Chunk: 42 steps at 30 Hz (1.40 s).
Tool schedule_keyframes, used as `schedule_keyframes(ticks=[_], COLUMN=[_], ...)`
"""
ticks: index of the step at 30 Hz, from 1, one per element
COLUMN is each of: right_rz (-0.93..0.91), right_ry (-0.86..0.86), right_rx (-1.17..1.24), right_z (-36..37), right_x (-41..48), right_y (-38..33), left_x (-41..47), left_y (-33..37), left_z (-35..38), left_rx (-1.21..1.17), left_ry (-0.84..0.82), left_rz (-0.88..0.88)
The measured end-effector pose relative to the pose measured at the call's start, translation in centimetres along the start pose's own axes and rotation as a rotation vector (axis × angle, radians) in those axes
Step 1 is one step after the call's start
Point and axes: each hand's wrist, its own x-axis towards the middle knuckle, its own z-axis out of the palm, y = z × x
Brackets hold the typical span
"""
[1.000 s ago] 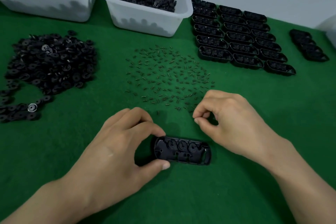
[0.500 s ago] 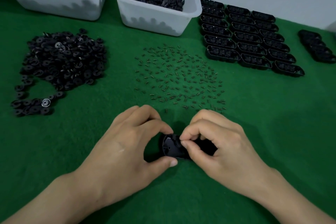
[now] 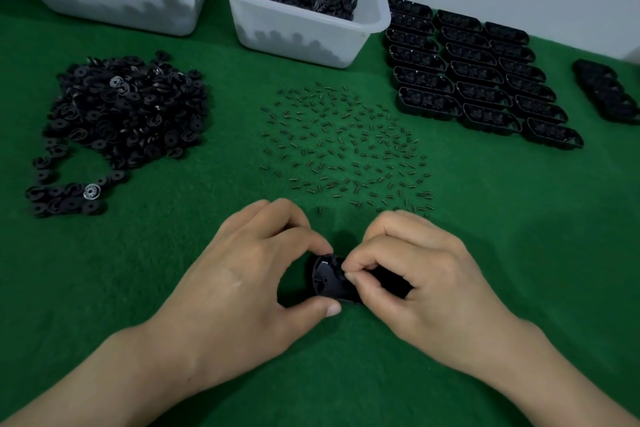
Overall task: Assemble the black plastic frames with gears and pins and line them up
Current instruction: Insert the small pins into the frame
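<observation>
A black plastic frame (image 3: 325, 279) lies on the green mat in front of me. My left hand (image 3: 242, 274) grips its left end between forefinger and thumb. My right hand (image 3: 412, 274) covers the frame's right part, its thumb and forefinger pinched together over the frame's left half; whatever they pinch is too small to make out. Small dark pins (image 3: 346, 146) lie scattered just beyond my hands. A heap of black gears (image 3: 121, 114) lies at the left. Rows of lined-up black frames (image 3: 478, 80) stand at the back right.
Two white bins (image 3: 304, 35) (image 3: 114, 0) with black parts stand along the back. A further short row of black frames (image 3: 606, 90) sits at the far right. A pale wall rises behind the mat.
My right hand came down from the pins onto the frame and now pinches over its left half. My left hand kept its grip on the frame's left end.
</observation>
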Motion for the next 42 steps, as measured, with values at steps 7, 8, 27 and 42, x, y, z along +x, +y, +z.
schedule_keyframes(ticks=[7, 8, 27, 42], right_rz=[-0.048, -0.022, 0.188, 0.152], right_ry=[-0.173, -0.199, -0.033, 0.091], right_rx=[-0.098, -0.055, 0.202, 0.189], right_z=[-1.4, -1.7, -1.8, 0.0], right_x=[0.7, 0.9, 1.3, -1.3], right_y=[-0.2, -0.2, 1.0, 0.9], left_x=[-0.1, -0.1, 0.0, 0.0], left_y=[0.0, 0.0, -0.1, 0.1], left_z=[0.0, 0.0, 0.0, 0.0], left_rx=[0.001, -0.002, 0.011, 0.011], left_ry=[0.009, 0.008, -0.008, 0.008], left_rz=[0.001, 0.002, 0.0, -0.005])
